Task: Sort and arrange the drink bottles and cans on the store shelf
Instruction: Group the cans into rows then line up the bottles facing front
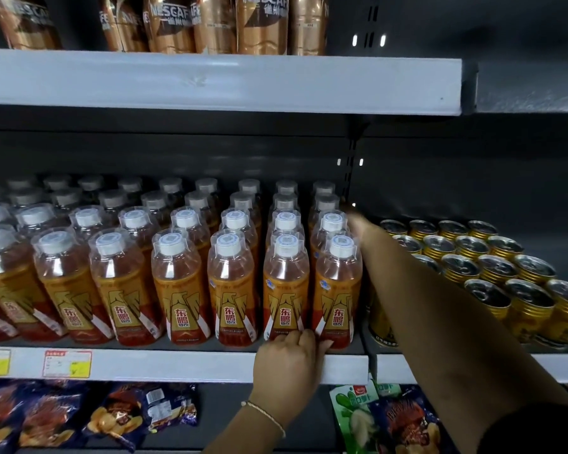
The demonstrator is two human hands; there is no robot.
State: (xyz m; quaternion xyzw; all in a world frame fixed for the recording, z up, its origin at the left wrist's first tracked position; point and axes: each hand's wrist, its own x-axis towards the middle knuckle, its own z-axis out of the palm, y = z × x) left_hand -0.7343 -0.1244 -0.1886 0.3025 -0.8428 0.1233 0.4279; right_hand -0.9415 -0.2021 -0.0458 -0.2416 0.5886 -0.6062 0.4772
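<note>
Rows of orange drink bottles (177,283) with white caps fill the middle shelf (177,363). My left hand (289,355) rests on the shelf's front edge. Its fingers curl into the gap between the two rightmost front bottles, and its thumb lies against the base of the front right bottle (336,290). My right hand (356,222) reaches deep along the right side of the last bottle column, level with the caps further back. It is blurred, and its fingers are not clear. Gold cans (492,270) stand in rows just right of my right forearm.
Brown coffee bottles (210,24) line the shelf above. Snack bags (112,417) lie on the shelf below. Price tags (67,363) sit on the left of the shelf edge. A vertical slotted post (351,165) divides the bottle bay from the can bay.
</note>
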